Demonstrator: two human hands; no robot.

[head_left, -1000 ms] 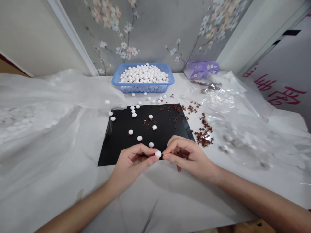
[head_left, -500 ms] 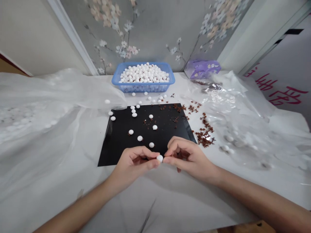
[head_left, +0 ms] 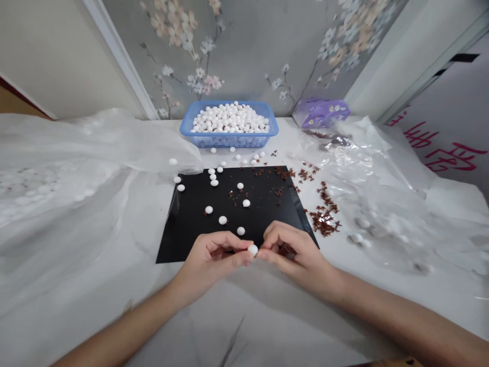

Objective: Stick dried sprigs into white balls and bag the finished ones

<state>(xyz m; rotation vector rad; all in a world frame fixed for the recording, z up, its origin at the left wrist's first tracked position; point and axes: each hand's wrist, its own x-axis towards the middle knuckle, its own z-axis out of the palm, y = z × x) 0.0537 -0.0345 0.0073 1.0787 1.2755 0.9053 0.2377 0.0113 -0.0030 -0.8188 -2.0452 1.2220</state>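
Observation:
My left hand (head_left: 214,257) pinches a small white ball (head_left: 252,250) between thumb and forefinger, just past the near edge of a black mat (head_left: 267,204). My right hand (head_left: 292,252) is closed in a pinch with its fingertips touching the same ball from the right. What the right fingers hold, if anything, is too small to make out. Several loose white balls (head_left: 222,220) lie on the mat, with small reddish-brown star-shaped pieces (head_left: 323,219) scattered on and beside it.
A blue basket (head_left: 229,138) heaped with white balls stands at the back by the flowered wall. A purple packet (head_left: 321,112) lies to its right. Crumpled clear plastic sheets (head_left: 382,183) cover the white table on both sides.
Both hands stay joined on the ball and have sunk slightly toward the near mat edge. The view has shifted a little.

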